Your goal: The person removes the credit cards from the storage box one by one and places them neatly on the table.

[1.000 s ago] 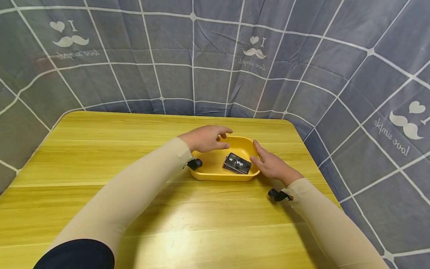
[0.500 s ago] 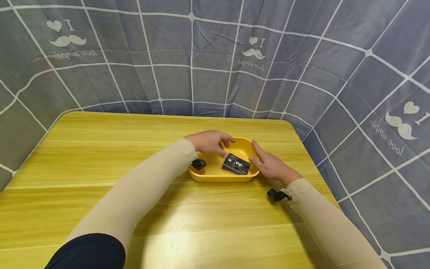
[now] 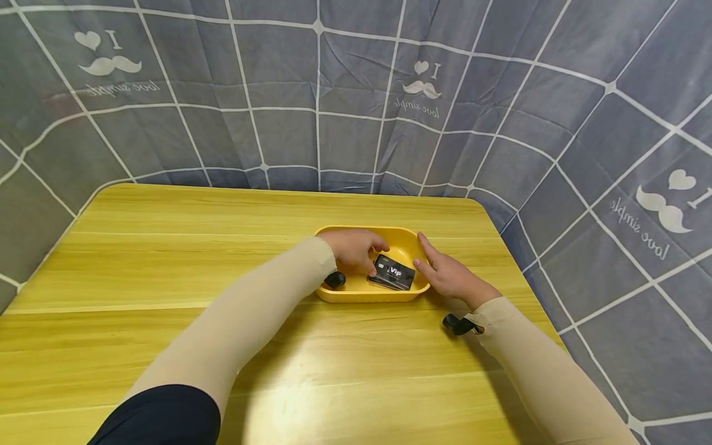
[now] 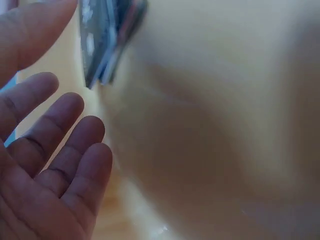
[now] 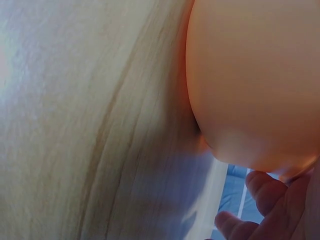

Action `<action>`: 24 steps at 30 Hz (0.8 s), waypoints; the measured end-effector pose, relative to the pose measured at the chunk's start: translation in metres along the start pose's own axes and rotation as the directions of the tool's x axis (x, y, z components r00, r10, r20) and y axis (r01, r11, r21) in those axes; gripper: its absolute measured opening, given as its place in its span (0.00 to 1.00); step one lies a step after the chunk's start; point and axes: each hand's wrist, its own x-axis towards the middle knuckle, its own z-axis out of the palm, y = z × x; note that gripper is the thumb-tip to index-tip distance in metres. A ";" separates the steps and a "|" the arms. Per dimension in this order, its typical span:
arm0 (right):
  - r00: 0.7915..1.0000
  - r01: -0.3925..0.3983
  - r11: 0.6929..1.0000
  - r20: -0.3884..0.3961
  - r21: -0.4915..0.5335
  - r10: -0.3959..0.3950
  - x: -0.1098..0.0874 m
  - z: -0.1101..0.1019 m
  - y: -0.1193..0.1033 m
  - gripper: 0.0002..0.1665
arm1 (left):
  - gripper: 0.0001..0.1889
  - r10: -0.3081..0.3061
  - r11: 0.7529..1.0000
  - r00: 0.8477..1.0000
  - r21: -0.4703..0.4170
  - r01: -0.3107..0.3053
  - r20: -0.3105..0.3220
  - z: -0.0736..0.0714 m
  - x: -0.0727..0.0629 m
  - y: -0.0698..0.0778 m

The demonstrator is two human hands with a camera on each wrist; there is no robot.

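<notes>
Behind you hangs no clutter of note: a grey gridded curtain (image 3: 222,68) stands beyond the yellow wood-grain counter (image 3: 167,247). On that counter you have one container, a yellow tub (image 3: 372,296), upright, with a stack of cards (image 3: 396,272) inside it, right of the tub's middle and towards its near wall. Your right hand (image 3: 453,275) grips the tub's right end, thumb over the rim, fingers outside; in my judgement, that steadying hold suits the work. Your left hand (image 3: 351,247) reaches into the tub, thumb and fingers apart and not closed on the stack; whether the thumb touches the cards cannot be told. The top card is black, marked "Vip"; the left wrist view, though blurred, shows the edges spread unevenly, and the count is unclear. To handle the stack well, you should square those edges, then pinch it by opposite sides; a grip on the upper cards alone would likely let the lower ones slide.
</notes>
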 end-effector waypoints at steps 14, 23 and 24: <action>1.000 -0.011 1.000 0.014 0.015 0.011 0.000 -0.001 -0.001 0.44 | 0.31 0.023 0.999 1.000 0.043 -0.023 -0.005 0.006 0.010 -0.003; 1.000 0.004 1.000 0.008 0.014 -0.004 0.003 0.000 0.002 0.44 | 0.30 0.004 0.995 1.000 0.104 -0.002 -0.018 0.009 0.016 -0.003; 1.000 0.005 1.000 0.008 0.015 -0.005 0.003 0.000 0.002 0.44 | 0.30 0.002 0.994 1.000 0.106 0.000 -0.018 0.009 0.016 -0.003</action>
